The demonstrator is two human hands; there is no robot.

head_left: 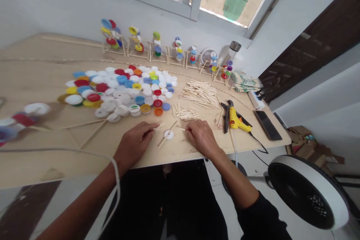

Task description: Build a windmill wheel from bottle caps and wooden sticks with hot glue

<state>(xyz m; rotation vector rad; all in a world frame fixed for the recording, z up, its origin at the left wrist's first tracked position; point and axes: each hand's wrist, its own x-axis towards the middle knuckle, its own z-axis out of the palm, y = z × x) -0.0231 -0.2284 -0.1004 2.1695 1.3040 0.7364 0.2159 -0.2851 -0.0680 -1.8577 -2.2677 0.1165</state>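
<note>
On the table in front of me lies a small white disc with a wooden stick crossing it diagonally. My left hand is just left of the disc, its thumb and finger pinched on a short wooden stick. To the right of the disc, my right hand is closed on another short wooden stick that points toward the disc. Behind the right hand is a pile of short sticks. Many coloured bottle caps are heaped beyond my left hand.
Longer sticks, a yellow glue gun and a phone lie rightward. Several cap-and-stick wheel models line the wall; another stands left. A pale cable crosses my left forearm. A fan stands lower right.
</note>
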